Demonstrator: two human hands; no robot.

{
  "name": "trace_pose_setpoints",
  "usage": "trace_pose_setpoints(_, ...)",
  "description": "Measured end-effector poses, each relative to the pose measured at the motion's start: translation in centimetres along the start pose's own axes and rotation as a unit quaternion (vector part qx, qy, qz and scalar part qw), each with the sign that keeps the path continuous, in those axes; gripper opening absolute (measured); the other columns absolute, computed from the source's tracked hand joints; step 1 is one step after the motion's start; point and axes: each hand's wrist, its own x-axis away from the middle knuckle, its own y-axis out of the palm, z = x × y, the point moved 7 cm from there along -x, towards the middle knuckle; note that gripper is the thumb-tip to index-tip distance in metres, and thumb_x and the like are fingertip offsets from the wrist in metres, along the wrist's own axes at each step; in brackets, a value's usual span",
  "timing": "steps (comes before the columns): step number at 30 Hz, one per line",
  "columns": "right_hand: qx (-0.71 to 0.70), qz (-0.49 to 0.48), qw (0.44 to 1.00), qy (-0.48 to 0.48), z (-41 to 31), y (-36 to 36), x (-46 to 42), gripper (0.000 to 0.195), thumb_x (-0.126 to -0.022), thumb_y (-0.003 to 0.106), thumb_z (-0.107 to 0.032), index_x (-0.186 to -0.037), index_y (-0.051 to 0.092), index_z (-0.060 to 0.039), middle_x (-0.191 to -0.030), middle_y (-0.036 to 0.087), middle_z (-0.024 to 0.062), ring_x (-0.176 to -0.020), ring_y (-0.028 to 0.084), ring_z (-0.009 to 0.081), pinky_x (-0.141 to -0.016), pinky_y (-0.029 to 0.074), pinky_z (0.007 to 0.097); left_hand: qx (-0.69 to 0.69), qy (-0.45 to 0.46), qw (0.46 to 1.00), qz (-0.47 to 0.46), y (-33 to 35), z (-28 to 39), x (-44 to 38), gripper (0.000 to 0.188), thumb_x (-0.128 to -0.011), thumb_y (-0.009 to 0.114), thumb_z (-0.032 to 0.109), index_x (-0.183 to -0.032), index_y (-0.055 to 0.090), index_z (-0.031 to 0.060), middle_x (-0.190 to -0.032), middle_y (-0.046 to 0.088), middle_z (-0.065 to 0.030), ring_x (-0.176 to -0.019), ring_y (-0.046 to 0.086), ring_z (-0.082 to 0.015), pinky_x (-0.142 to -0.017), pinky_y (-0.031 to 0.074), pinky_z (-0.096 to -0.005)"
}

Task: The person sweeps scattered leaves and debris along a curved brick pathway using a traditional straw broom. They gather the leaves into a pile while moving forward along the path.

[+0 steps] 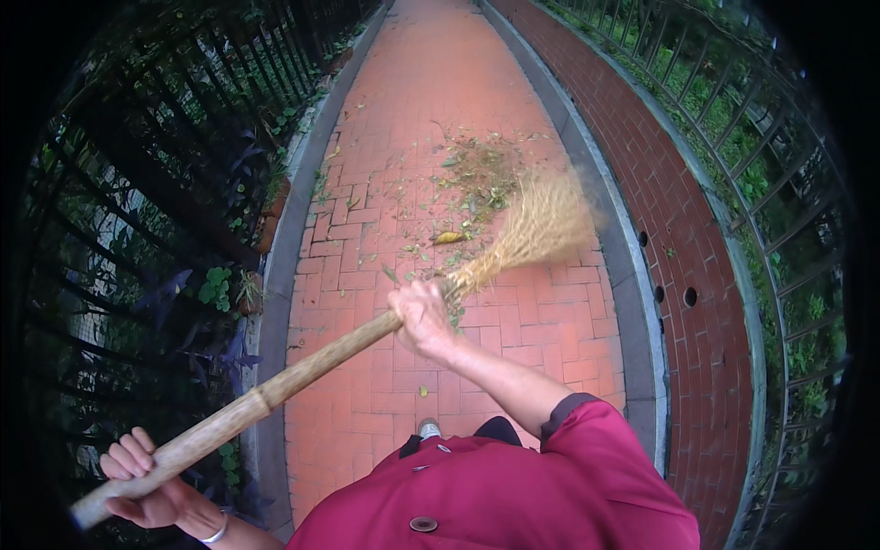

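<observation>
A broom with a thick bamboo handle [275, 388] slants across my body from lower left to upper right. Near the handle's top end, my left hand [148, 481] is wrapped around it. Lower down, my right hand [421, 316] grips the handle just above the bristles. The straw-coloured broom head [543, 220] fans out over the brick path and is blurred at its tips. Just beyond and left of it lies a pile of leaves and plant scraps [485, 172]. One yellow leaf [449, 238] rests close to the bristles.
The red brick path [440, 62] runs straight ahead between grey stone kerbs [292, 199]. A dark metal fence [206, 103] with plants stands at left. On the right, a low brick wall [660, 185] with round holes carries a metal railing [729, 172]. Small leaves lie scattered about.
</observation>
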Motion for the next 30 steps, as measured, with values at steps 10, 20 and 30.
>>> trace_pose_setpoints(10,-0.125,-0.252,0.959,0.035,16.2,4.5,1.6,0.017,-0.069,0.058,-0.012,-0.085,0.051,-0.0103,-0.085,0.06,0.0119,-0.094,0.055,0.0323,-0.089,0.031,0.0516,-0.066,-0.074,0.994,0.034,12.8,-13.8,-1.7,0.037,-0.088,0.046,0.04,-0.07,0.034,0.0087,-0.063,0.035,-0.0036,-0.059,0.034,-0.0142,-0.061,0.029,-0.0281)
trace_pose_setpoints(20,-0.017,-0.088,0.996,0.014,43.1,-3.8,-7.5,0.015,-0.066,0.058,-0.001,-0.077,0.052,-0.0096,-0.078,0.053,0.0072,-0.09,0.05,0.026,-0.092,0.03,0.0468,-0.197,-0.212,0.953,0.086,31.2,-29.4,8.4,0.038,-0.085,0.051,0.044,-0.089,0.044,0.0067,-0.09,0.052,-0.0097,-0.098,0.05,-0.0255,-0.095,0.033,-0.0416)
trace_pose_setpoints(30,-0.118,-0.392,0.911,-0.054,35.9,-1.4,9.2,0.009,-0.065,0.057,-0.005,-0.071,0.053,-0.0101,-0.079,0.058,0.0071,-0.086,0.053,0.0285,-0.075,0.038,0.0429,-0.198,-0.186,0.949,0.162,33.4,-19.9,15.2,0.032,-0.085,0.054,0.037,-0.08,0.043,0.0066,-0.074,0.047,-0.0079,-0.074,0.046,-0.0211,-0.073,0.038,-0.0365)
